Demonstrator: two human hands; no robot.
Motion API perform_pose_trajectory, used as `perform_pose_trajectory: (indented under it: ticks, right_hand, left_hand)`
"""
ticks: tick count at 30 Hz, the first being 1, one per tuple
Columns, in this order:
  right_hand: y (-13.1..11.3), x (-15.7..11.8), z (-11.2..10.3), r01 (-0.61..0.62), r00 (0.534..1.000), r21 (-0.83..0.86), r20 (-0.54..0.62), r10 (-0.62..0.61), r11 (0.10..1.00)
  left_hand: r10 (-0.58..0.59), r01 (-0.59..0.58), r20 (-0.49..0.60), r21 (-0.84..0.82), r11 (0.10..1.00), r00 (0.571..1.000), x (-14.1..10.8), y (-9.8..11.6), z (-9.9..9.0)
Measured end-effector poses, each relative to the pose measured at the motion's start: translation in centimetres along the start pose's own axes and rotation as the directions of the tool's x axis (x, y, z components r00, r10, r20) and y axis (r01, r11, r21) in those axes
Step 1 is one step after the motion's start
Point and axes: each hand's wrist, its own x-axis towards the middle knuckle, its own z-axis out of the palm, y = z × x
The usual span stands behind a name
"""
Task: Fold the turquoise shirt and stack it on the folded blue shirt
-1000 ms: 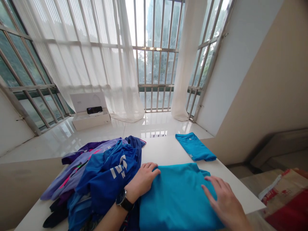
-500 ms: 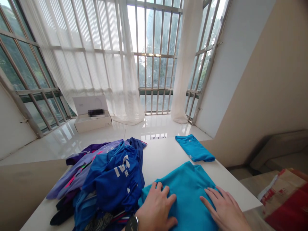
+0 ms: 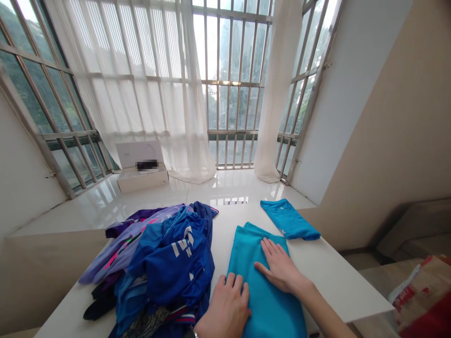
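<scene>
A turquoise garment [image 3: 269, 310] lies folded into a narrow upright strip on the white table in front of me. My right hand [image 3: 278, 265] rests flat on its upper part, fingers stretched out and held nearly together. At the garment's left edge, my left hand [image 3: 229, 303] presses down with bent, slightly spread fingers and grips nothing that I can see. Part of a watch shows at the left wrist. Beyond the garment, to the right, a smaller folded blue garment [image 3: 291, 220] with a white logo sits near the table's back edge.
A loose heap of blue and purple clothes [image 3: 165, 263] covers the table's left side. On the window sill stands an open white box [image 3: 143, 180]. White curtains [image 3: 155, 94] hang before the barred window. A paper bag [image 3: 426, 291] stands lower right, past the table edge.
The turquoise garment has gone from a wide shape to a narrower strip, its right side folded over leftward. My right hand moved left and forward onto it; my left hand stayed near its left edge.
</scene>
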Motion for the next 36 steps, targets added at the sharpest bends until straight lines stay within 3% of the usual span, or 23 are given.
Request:
perform_pose_trajectory:
  ticks: [6,9,12,17,21,27,32,36]
  right_hand:
    - [0.6,7.9,-0.6,0.238,0.966,0.000,-0.106,-0.236,0.971]
    - [0.9,10.7,-1.5,0.284,0.946,-0.012,-0.159,-0.282,0.959]
    - [0.8,12.0,-2.3,0.271,0.934,-0.022,-0.236,-0.269,0.962]
    - [-0.4,10.2,-1.8,0.203,0.941,0.008,-0.277,-0.193,0.979]
    - [-1.3,7.4,0.0,0.170,0.957,0.028,-0.242,-0.159,0.985]
    - [-0.8,6.0,1.8,0.117,0.977,0.071,-0.189,-0.101,0.991]
    - [-0.5,6.0,1.8,0.129,0.973,0.112,-0.204,-0.105,0.985]
    - [-0.5,5.9,1.9,0.135,0.971,0.120,-0.211,-0.108,0.984]
  left_hand:
    - [-0.017,0.013,-0.122,-0.032,0.999,0.992,2.9,-2.4,1.2]
    - [0.006,-0.025,-0.159,-0.121,0.992,0.987,4.1,-3.3,1.1]
    - [0.026,-0.046,-0.110,-0.181,0.982,0.994,5.1,-4.2,0.8]
    - [0.020,-0.024,-0.025,-0.177,0.984,0.999,8.0,-6.5,0.6]
    - [-0.035,0.024,-0.066,-0.155,0.988,0.997,9.9,-7.8,1.4]
    - [-0.014,-0.024,-0.246,-0.150,0.988,0.969,9.1,-8.1,2.3]
    - [-0.017,-0.018,-0.272,-0.127,0.992,0.962,8.6,-8.1,2.0]
    - [0.048,-0.077,-0.233,-0.115,0.990,0.971,8.3,-8.0,1.7]
